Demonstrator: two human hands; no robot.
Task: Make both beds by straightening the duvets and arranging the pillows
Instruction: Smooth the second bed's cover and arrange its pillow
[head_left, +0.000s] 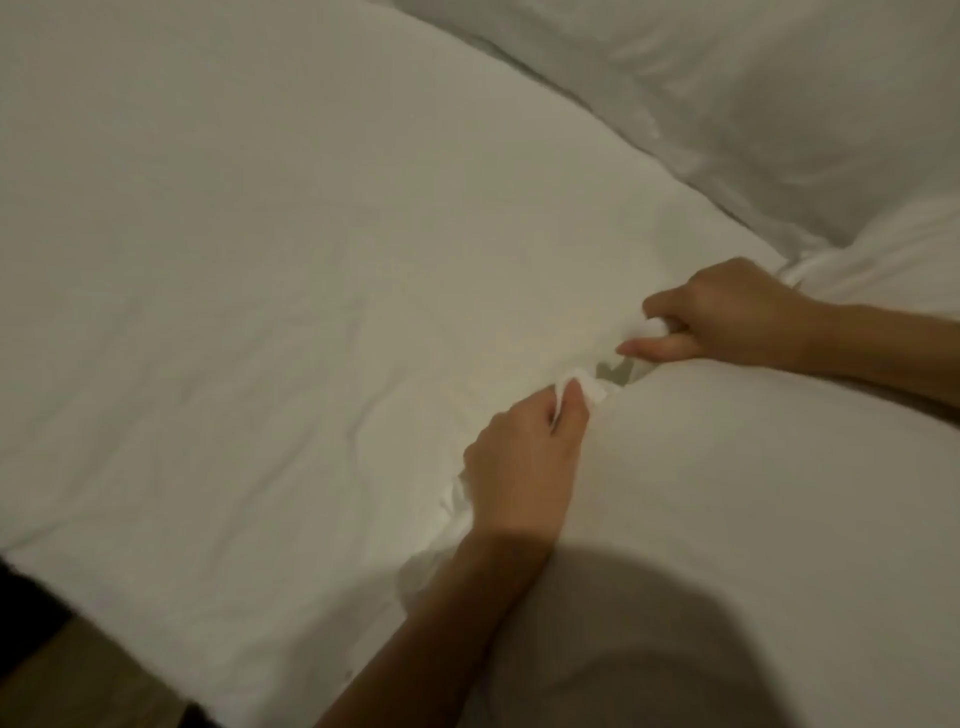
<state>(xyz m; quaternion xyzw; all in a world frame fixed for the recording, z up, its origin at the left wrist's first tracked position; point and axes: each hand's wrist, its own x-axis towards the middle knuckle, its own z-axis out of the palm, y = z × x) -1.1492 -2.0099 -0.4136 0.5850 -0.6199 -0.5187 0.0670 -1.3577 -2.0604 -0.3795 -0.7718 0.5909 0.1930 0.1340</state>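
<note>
Left hand nearest, pinching a fold of white duvet spread across bed. Right hand just beyond, gripping a bunched fold of same duvet. Pillow at upper right.

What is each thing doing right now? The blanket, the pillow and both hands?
duvet: spread flat on the bed, bunched where the hands grab it.
pillow: lying at the top right, a bit creased, nobody touching it.
left hand: fingers curled, pinching a fold of the duvet.
right hand: fingers curled, gripping another fold close by.
</note>
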